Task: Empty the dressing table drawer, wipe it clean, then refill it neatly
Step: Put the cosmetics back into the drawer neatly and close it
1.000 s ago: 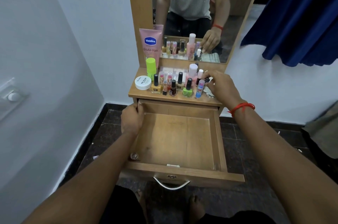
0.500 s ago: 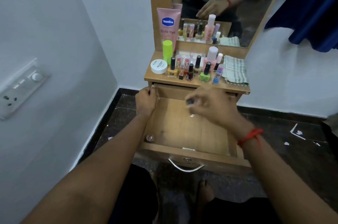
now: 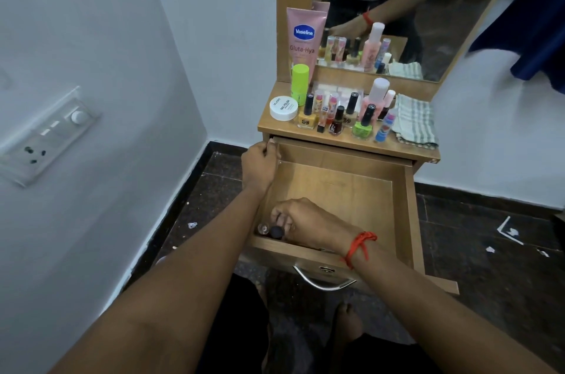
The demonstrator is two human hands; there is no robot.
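The wooden drawer (image 3: 399,190) is pulled out below the dressing table top (image 3: 345,141). My left hand (image 3: 260,164) grips the drawer's left side wall near the back. My right hand (image 3: 301,222) is low in the drawer's front left corner, fingers curled round a small black-capped bottle (image 3: 276,232). A small clear bottle (image 3: 263,228) stands right beside it in that corner. On the table top stand several nail polish bottles (image 3: 337,121), a pink Vaseline tube (image 3: 302,43), a white jar (image 3: 283,108) and a folded striped cloth (image 3: 415,121).
A mirror (image 3: 397,7) rises behind the table top. A white wall with a switch plate (image 3: 46,135) is close on the left. Dark floor tiles with paper scraps (image 3: 509,231) lie to the right. A blue curtain (image 3: 538,31) hangs at the upper right.
My right hand carried a small black-capped bottle from the table top down into the drawer's front left corner. My left hand stayed on the drawer's side wall.
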